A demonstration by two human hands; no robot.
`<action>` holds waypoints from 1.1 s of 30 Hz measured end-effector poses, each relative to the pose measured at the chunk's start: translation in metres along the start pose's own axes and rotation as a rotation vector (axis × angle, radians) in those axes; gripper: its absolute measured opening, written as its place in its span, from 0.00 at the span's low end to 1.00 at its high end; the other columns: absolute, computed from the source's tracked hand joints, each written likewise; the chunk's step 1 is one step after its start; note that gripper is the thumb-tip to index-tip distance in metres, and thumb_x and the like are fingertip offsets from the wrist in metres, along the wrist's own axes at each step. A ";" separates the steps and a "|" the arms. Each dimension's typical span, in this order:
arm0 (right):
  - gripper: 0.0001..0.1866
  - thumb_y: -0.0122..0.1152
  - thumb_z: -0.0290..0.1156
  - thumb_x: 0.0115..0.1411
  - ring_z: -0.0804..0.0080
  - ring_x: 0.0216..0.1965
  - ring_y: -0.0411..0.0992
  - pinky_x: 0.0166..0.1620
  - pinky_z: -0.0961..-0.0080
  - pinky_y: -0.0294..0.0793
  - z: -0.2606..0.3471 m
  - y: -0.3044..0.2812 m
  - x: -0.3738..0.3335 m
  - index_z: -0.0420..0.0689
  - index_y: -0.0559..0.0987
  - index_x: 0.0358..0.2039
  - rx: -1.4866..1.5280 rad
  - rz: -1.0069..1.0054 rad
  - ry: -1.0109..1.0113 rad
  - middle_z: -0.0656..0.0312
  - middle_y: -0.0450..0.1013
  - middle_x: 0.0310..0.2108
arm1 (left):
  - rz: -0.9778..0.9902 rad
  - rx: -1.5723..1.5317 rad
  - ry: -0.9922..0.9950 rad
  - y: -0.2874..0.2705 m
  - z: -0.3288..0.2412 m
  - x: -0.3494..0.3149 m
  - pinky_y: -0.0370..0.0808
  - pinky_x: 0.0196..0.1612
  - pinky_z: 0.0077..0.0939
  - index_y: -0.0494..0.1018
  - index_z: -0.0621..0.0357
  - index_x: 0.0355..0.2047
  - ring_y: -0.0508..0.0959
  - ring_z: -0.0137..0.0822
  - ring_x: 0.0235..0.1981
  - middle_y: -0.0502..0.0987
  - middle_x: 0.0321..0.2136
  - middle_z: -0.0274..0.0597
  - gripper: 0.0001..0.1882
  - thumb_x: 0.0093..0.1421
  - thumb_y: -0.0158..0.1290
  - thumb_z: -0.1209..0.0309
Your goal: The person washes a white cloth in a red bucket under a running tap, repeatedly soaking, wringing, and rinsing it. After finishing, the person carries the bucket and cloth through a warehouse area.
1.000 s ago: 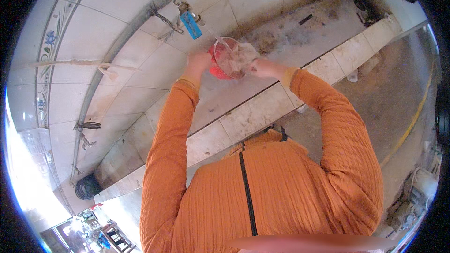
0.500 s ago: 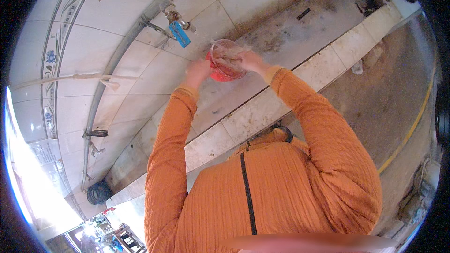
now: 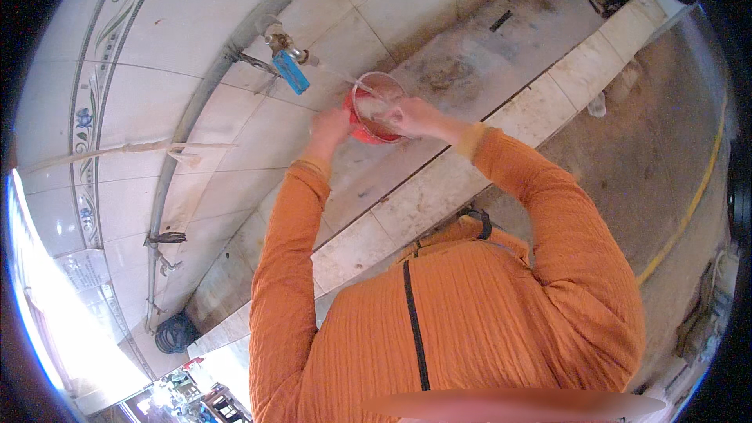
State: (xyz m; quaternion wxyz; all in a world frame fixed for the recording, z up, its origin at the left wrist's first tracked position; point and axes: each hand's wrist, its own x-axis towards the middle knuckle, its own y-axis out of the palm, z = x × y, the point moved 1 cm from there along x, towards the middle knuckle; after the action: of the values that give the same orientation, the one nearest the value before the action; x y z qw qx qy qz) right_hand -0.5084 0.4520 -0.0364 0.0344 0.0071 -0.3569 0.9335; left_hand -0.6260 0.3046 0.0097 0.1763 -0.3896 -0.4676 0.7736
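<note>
A round red container [image 3: 359, 127] with a pale, see-through rim is tilted toward me over the trough. My left hand [image 3: 331, 125] is closed on its left side, the fingertips partly hidden behind the wall. At its mouth, my right hand [image 3: 415, 116] has its fingers bent inward over the right side. Whether those fingers pinch anything is too blurred to make out. A thin stream of water [image 3: 341, 73] runs from the wall tap [image 3: 283, 44] into the container. The tap has a blue handle [image 3: 291, 72].
The tiled trough [image 3: 470, 55] has a raised tiled ledge [image 3: 540, 107] between it and me. A grey pipe [image 3: 186, 125] runs along the tiled wall on the left. A black coil [image 3: 175, 333] lies at the lower left, and a yellow hose [image 3: 688, 215] crosses the floor at right.
My right hand has shifted slightly down, and its forearm has swung a little to the right. The container's mouth is turned more toward me. My left hand keeps its hold.
</note>
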 end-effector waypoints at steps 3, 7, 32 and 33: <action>0.11 0.49 0.36 0.47 0.56 0.29 0.70 0.34 0.65 0.69 -0.018 0.004 0.005 0.52 0.76 0.32 -0.110 0.001 0.110 0.55 0.71 0.26 | 0.043 -0.063 -0.007 -0.005 -0.001 0.010 0.70 0.33 0.38 0.71 0.54 0.32 0.74 0.44 0.30 0.74 0.28 0.48 0.18 0.45 0.49 0.57; 0.12 0.45 0.37 0.49 0.57 0.31 0.70 0.33 0.62 0.69 -0.048 0.006 -0.001 0.47 0.76 0.27 -0.222 0.079 0.168 0.52 0.71 0.27 | -0.115 -0.071 0.104 0.003 0.001 0.005 0.70 0.31 0.38 0.71 0.54 0.32 0.74 0.44 0.29 0.74 0.26 0.47 0.17 0.45 0.50 0.58; 0.16 0.47 0.40 0.51 0.59 0.34 0.69 0.36 0.63 0.68 -0.032 0.000 -0.005 0.50 0.72 0.39 -0.664 0.424 0.025 0.57 0.71 0.32 | -0.996 -0.947 -0.554 0.016 0.001 0.014 0.68 0.28 0.40 0.58 0.63 0.35 0.71 0.51 0.23 0.69 0.23 0.53 0.18 0.47 0.49 0.67; 0.16 0.46 0.40 0.52 0.59 0.34 0.69 0.37 0.63 0.67 -0.027 0.004 -0.005 0.49 0.72 0.39 -0.572 0.427 -0.026 0.56 0.71 0.32 | -0.997 -0.884 -0.593 0.016 0.003 0.013 0.68 0.28 0.40 0.58 0.63 0.35 0.71 0.50 0.24 0.69 0.24 0.54 0.18 0.47 0.49 0.66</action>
State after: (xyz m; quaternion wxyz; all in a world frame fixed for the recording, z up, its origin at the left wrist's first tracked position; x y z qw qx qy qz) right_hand -0.5037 0.4668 -0.0594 -0.1652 -0.0657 -0.5976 0.7819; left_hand -0.6354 0.3033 -0.0094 0.1997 0.0609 -0.8863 0.4133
